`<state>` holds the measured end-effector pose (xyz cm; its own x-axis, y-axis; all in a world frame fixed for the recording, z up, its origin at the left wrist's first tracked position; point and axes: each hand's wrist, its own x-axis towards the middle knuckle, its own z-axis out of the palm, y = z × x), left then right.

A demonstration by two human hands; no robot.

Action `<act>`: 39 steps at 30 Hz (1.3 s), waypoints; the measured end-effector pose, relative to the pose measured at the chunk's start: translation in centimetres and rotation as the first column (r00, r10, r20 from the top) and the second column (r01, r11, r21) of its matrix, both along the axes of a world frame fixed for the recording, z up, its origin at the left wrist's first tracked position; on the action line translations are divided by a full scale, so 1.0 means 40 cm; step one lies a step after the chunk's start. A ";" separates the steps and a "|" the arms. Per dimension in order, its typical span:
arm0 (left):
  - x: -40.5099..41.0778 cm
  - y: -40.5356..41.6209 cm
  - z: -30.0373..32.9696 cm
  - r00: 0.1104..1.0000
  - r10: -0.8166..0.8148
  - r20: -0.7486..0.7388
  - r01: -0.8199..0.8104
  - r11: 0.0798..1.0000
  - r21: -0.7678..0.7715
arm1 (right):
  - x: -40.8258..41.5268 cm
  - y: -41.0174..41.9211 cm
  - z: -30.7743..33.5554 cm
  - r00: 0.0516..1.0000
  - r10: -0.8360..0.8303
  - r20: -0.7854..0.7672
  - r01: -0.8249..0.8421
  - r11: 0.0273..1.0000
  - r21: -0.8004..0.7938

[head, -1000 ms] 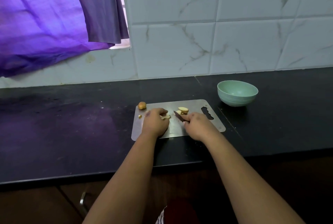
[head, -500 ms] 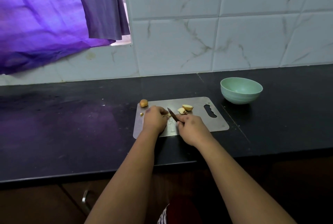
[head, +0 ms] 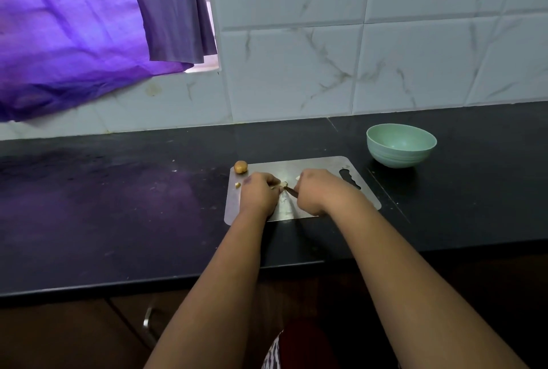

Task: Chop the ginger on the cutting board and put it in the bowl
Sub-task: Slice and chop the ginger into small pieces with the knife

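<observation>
A steel cutting board (head: 320, 164) lies on the black counter. My left hand (head: 258, 192) curls its fingers over a small pale ginger piece (head: 284, 184) near the board's middle. My right hand (head: 317, 192) grips a small knife (head: 291, 191) whose dark blade points left and touches that piece. A tiny ginger bit (head: 237, 185) lies at the board's left edge, and a round brown ginger knob (head: 240, 167) sits just off its far left corner. The empty green bowl (head: 401, 144) stands behind and to the right of the board.
The black counter (head: 118, 205) runs wide to the left, with its front edge close to me. White marble tiles form the back wall. A purple curtain (head: 89, 27) hangs over the window at upper left. A cabinet handle (head: 147, 319) shows below the counter.
My right hand shifted over the far ginger slices, hiding them, and the knife blade tilted from pointing away to lying low against the piece under my left fingers. The view moved slightly.
</observation>
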<state>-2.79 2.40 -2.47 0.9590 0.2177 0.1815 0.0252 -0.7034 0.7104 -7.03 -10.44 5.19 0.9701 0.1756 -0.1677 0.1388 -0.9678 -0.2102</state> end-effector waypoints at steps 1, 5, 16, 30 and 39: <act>-0.001 0.000 0.001 1.000 -0.002 0.000 0.002 1.000 0.007 | -0.003 -0.012 0.003 1.000 0.011 -0.012 -0.011 1.000 -0.020; -0.001 0.005 0.002 0.999 -0.044 -0.001 0.044 0.999 0.027 | -0.031 -0.060 0.005 0.999 0.013 -0.039 -0.013 1.000 0.018; -0.004 0.001 0.007 1.000 -0.021 0.013 0.019 0.993 0.112 | -0.044 -0.018 -0.072 0.988 -0.072 0.137 0.011 0.916 0.401; 0.002 0.007 0.002 1.000 -0.007 0.028 0.006 1.000 0.014 | -0.018 0.010 -0.008 0.999 -0.039 -0.021 0.040 0.998 0.047; -0.007 0.021 0.001 0.997 -0.002 0.072 0.000 1.000 0.029 | -0.065 -0.041 -0.011 0.987 -0.017 0.160 -0.033 0.953 0.300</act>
<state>-3.06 3.23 -2.41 0.9436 0.2104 0.2558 -0.0258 -0.7233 0.6900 -9.61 -12.07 4.74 0.9781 0.2017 0.0506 0.2017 -0.8615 -0.4660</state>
